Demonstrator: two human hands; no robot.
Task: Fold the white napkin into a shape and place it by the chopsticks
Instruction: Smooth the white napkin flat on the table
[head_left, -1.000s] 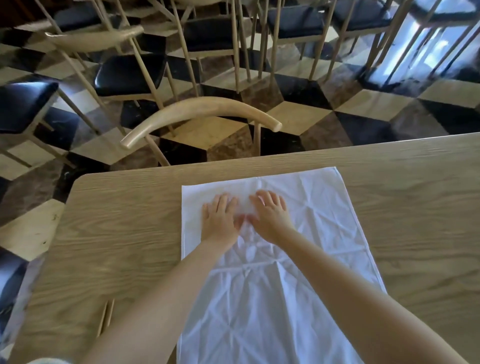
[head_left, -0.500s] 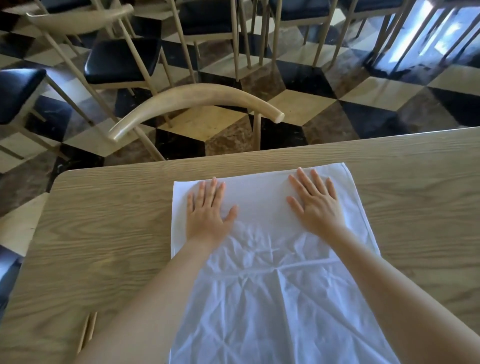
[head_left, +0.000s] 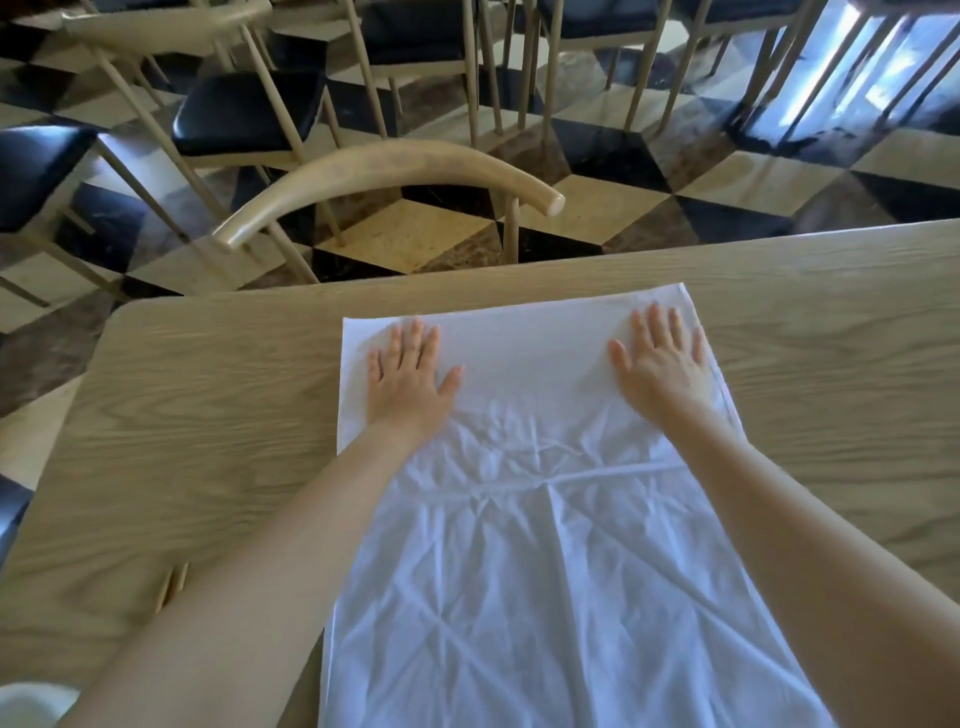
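Observation:
A white napkin (head_left: 540, 551) lies spread on the wooden table (head_left: 218, 426), creased, running from near the far edge down to the bottom of the view. My left hand (head_left: 408, 376) presses flat on its far left part, fingers apart. My right hand (head_left: 662, 366) presses flat near its far right corner, also with fingers spread. Neither hand holds anything. The tips of a pair of wooden chopsticks (head_left: 174, 584) show on the table at the lower left, mostly hidden under my left forearm.
A chair with a curved wooden backrest (head_left: 384, 174) stands just beyond the table's far edge. More chairs with dark seats (head_left: 244, 111) fill the checkered floor behind. A white rounded object (head_left: 26, 704) peeks in at the bottom left corner.
My hands have slid apart along the napkin's far end, from touching at the middle out toward its left and right edges. The far part of the cloth looks smoother.

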